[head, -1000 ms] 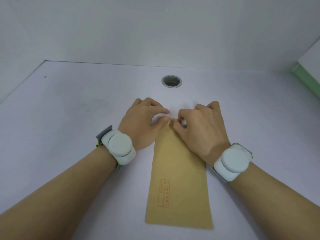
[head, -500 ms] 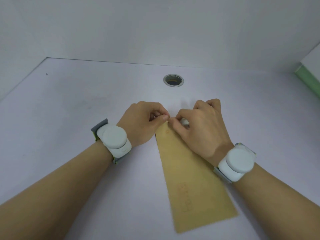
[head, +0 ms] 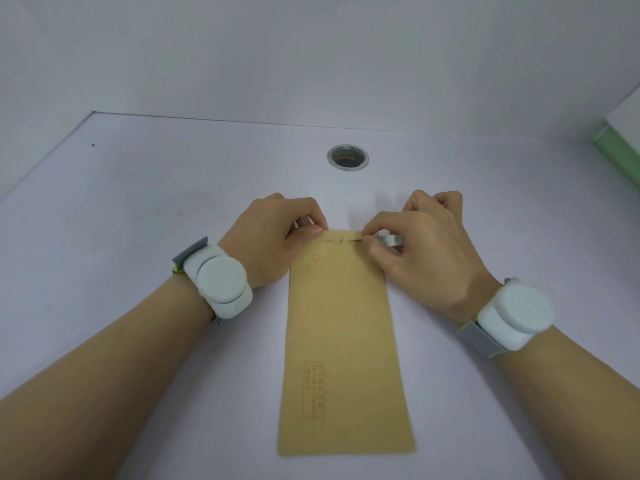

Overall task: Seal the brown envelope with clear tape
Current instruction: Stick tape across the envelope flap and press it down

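Observation:
A long brown envelope [head: 343,341] lies flat on the white table, its far end folded over. A strip of clear tape [head: 343,234] runs across that folded end. My left hand [head: 277,237] pinches the strip's left end at the envelope's top left corner. My right hand [head: 422,244] pinches the strip at the top right corner and holds a small roll of clear tape [head: 391,240], mostly hidden under the fingers. Red printed text sits in a box near the envelope's near left.
A round metal-rimmed hole [head: 347,157] opens in the table beyond the hands. White walls enclose the far and left sides. A green strip [head: 616,157] borders the right edge. Both wrists wear white round bands.
My hands have moved apart from the middle, drawing the tape across the envelope's far end. The envelope has swung back to straight after tilting to the right.

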Demonstrator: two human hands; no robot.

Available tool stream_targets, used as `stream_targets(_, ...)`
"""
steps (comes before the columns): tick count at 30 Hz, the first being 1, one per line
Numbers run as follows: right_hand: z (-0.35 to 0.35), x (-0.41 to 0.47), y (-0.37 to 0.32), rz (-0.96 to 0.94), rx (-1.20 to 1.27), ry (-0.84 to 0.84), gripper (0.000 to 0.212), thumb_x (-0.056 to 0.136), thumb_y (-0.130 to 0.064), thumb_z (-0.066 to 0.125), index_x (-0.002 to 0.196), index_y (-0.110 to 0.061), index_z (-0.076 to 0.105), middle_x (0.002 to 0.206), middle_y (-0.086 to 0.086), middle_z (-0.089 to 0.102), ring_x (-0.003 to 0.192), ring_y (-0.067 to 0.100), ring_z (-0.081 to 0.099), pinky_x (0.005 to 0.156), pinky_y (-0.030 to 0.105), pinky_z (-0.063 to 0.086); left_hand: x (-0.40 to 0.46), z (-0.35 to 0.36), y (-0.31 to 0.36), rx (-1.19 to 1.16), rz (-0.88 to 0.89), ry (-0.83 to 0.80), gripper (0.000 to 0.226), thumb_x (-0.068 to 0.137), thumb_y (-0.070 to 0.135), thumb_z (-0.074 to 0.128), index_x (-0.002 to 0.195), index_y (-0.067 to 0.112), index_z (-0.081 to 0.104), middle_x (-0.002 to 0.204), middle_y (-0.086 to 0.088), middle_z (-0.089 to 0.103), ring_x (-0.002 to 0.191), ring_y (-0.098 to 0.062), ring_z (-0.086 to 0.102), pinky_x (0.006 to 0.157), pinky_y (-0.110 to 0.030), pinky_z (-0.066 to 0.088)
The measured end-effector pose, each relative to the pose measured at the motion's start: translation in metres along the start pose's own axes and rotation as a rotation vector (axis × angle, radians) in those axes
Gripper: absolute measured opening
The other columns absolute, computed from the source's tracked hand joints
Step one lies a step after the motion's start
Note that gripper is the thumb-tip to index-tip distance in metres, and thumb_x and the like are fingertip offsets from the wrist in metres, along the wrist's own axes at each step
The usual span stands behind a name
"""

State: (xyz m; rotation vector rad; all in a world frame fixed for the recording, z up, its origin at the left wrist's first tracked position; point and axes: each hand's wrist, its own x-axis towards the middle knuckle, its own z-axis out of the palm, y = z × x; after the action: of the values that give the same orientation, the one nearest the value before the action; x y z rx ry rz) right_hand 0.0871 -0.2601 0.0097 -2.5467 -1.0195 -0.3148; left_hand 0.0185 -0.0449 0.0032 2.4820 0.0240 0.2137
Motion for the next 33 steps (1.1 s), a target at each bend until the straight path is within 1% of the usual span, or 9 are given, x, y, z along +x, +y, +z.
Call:
stream_targets(4, 0.002, 0.002, 0.000, -0.016, -0.017, -0.029, 0.016, 0.091, -0.031, 0.061, 0.082, -0.031, 0.074, 0.055, -0.014, 0.047, 0.078, 0.013, 0.046, 0.091, 0.044, 0.029, 0.001, 0.004, -0.002, 0.026, 0.047, 0.022, 0.015, 0.095, 0.017, 0.061, 0.094, 0.025, 0.074, 0.081, 0.012, 0.059, 0.078, -0.003, 0.053, 0.072, -0.022, 0.041)
stream_targets(7, 0.004, 0.003, 0.001, -0.014, -0.038, -0.037, 0.020, 0.093, -0.033, 0.058, 0.082, -0.031, 0.074, 0.055, -0.013, 0.049, 0.079, 0.013, 0.046, 0.091, 0.044, 0.028, 0.003, 0.005, -0.005, 0.010, 0.070, 0.026, 0.014, 0.093, 0.015, 0.065, 0.092, 0.023, 0.076, 0.087, 0.008, 0.057, 0.075, -0.004, 0.052, 0.072, -0.021, 0.042)
stream_targets(10, 0.006, 0.004, 0.001, -0.010, -0.051, -0.038, 0.023, 0.094, -0.034, 0.055, 0.081, -0.031, 0.074, 0.056, -0.012, 0.052, 0.079, 0.012, 0.045, 0.092, 0.044, 0.029, 0.004, 0.007, -0.007, 0.051, 0.081, 0.064, 0.010, 0.092, 0.019, 0.068, 0.092, 0.024, 0.077, 0.093, 0.006, 0.060, 0.082, -0.014, 0.053, 0.077, -0.018, 0.042)
stream_targets(12, 0.007, 0.005, 0.001, -0.009, -0.057, -0.048, 0.024, 0.094, -0.035, 0.054, 0.080, -0.031, 0.074, 0.058, -0.011, 0.055, 0.079, 0.012, 0.045, 0.093, 0.044, 0.029, 0.005, 0.007, -0.007, 0.080, 0.107, 0.120, 0.007, 0.090, 0.019, 0.071, 0.092, 0.023, 0.077, 0.095, 0.005, 0.061, 0.085, -0.014, 0.049, 0.078, -0.015, 0.038)
stream_targets(16, 0.008, 0.006, 0.000, -0.005, -0.072, -0.028, 0.021, 0.091, -0.036, 0.058, 0.080, -0.030, 0.075, 0.060, -0.011, 0.055, 0.081, 0.013, 0.046, 0.091, 0.044, 0.029, 0.004, 0.008, -0.002, 0.077, 0.195, 0.104, 0.017, 0.088, 0.011, 0.065, 0.086, 0.021, 0.078, 0.089, 0.006, 0.068, 0.077, -0.011, 0.054, 0.075, -0.033, 0.050)
stream_targets(19, 0.009, 0.006, 0.000, 0.005, -0.090, -0.013, 0.022, 0.091, -0.036, 0.058, 0.080, -0.030, 0.075, 0.060, -0.010, 0.056, 0.082, 0.013, 0.047, 0.090, 0.041, 0.025, 0.003, 0.009, 0.001, 0.158, 0.258, 0.095, 0.021, 0.089, 0.012, 0.059, 0.090, 0.018, 0.078, 0.092, 0.003, 0.072, 0.083, -0.020, 0.062, 0.076, -0.040, 0.053)
stream_targets(22, 0.010, 0.006, -0.001, 0.008, -0.098, -0.013, 0.023, 0.091, -0.037, 0.056, 0.079, -0.030, 0.075, 0.060, -0.010, 0.057, 0.082, 0.014, 0.048, 0.089, 0.040, 0.024, 0.001, 0.010, 0.002, 0.265, 0.340, 0.116, 0.017, 0.089, 0.004, 0.064, 0.092, 0.014, 0.077, 0.090, -0.003, 0.073, 0.077, -0.030, 0.068, 0.066, -0.042, 0.056)
stream_targets(26, 0.010, 0.007, -0.001, 0.023, -0.102, -0.025, 0.025, 0.092, -0.037, 0.055, 0.079, -0.029, 0.075, 0.060, -0.010, 0.058, 0.084, 0.015, 0.050, 0.090, 0.041, 0.024, -0.003, 0.009, 0.003, 0.325, 0.346, 0.146, 0.023, 0.081, -0.005, 0.068, 0.092, 0.015, 0.075, 0.084, -0.002, 0.071, 0.062, -0.031, 0.065, 0.054, -0.035, 0.052)
stream_targets(33, 0.012, 0.008, -0.002, 0.047, -0.147, -0.001, 0.024, 0.091, -0.035, 0.056, 0.079, -0.028, 0.075, 0.061, -0.007, 0.060, 0.084, 0.018, 0.055, 0.088, 0.041, 0.024, -0.006, 0.014, 0.000, 0.368, 0.320, 0.169, 0.038, 0.071, -0.014, 0.070, 0.094, 0.017, 0.073, 0.085, 0.002, 0.071, 0.066, -0.028, 0.066, 0.053, -0.038, 0.054)
